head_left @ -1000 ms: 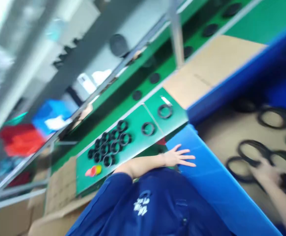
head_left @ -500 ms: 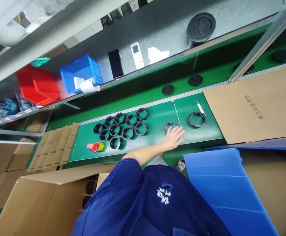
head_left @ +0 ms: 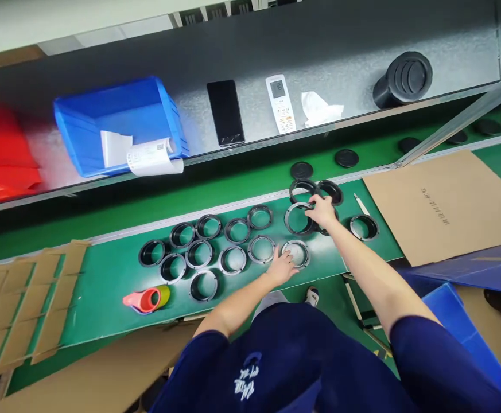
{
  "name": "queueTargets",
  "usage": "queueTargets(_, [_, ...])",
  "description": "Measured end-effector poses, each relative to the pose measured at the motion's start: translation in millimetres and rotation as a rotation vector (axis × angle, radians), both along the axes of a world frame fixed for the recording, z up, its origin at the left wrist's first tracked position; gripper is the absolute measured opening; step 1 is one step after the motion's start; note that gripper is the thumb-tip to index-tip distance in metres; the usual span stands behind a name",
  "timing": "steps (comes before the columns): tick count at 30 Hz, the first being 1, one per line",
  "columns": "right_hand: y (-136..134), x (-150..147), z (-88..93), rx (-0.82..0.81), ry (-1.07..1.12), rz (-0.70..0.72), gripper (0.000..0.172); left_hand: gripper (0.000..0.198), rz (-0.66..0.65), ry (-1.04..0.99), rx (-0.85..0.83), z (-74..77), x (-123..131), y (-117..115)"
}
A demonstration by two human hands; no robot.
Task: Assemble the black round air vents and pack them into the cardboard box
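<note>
My left hand is at the left rim of a black ring on the green bench, with fingers on both sides of its wall. Farther back, my right hand grips the edge of a black ring in a tight cluster. Beside and behind that hand are more rings of the cluster, including a back ring and a right one; the hand partly hides them. Several similar rings stand in loose rows to the left, such as a front one.
A separate ring and a white pen-like tool lie right, near a cardboard sheet. Left are red and yellow tape rolls and cardboard dividers. The shelf above holds a blue bin, phone and remote.
My right hand has come into view with a cluster of black rings at the back of the bench. My left hand has shifted onto the near ring's left rim. The view has moved closer.
</note>
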State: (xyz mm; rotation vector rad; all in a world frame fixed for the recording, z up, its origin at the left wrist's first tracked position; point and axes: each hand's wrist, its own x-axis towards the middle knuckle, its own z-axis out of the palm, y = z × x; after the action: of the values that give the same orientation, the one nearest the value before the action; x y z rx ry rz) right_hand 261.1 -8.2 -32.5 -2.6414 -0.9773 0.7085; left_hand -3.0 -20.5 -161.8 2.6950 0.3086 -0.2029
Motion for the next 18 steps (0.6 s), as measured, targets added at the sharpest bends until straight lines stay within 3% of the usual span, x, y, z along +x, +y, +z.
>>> queueTargets(3, [45, -27, -8.9, -0.174, 0.024, 0.001, 0.047, 0.031, 0.055, -0.017, -0.004, 5.7, -22, 4])
queueTargets(5, [58, -36, -12.3, -0.196, 0.047, 0.009, 0.049, 0.030, 0.080, -0.036, -0.013, 12.0, -30, 5])
queueTargets(8, [51, -40, -6.1, -0.202, 0.107, 0.046, 0.064, 0.029, 0.089, -0.092, -0.016, 24.9, -30, 4])
queueTargets(10, [33, -36, 8.4, -0.167, 0.150, 0.054, 0.071, 0.029, 0.077, -0.172, -0.013, 35.9, -17, 4])
queueTargets(12, [5, -24, 32.6, -0.090, 0.159, 0.107, 0.066, 0.035, 0.041, -0.298, -0.032, 50.9, 9, 2])
queueTargets(14, [-40, -9, 67.0, 0.012, 0.112, 0.263, 0.048, 0.038, -0.019, -0.450, -0.083, 73.6, 48, -9])
queueTargets(16, [-107, 4, 107.0, 0.130, 0.048, 0.429, 0.030, 0.040, -0.113, -0.573, -0.154, 104.8, 91, -32])
queueTargets(18, [-191, 19, 140.5, 0.262, 0.009, 0.422, 0.026, 0.042, -0.274, -0.605, -0.212, 139.0, 132, -69])
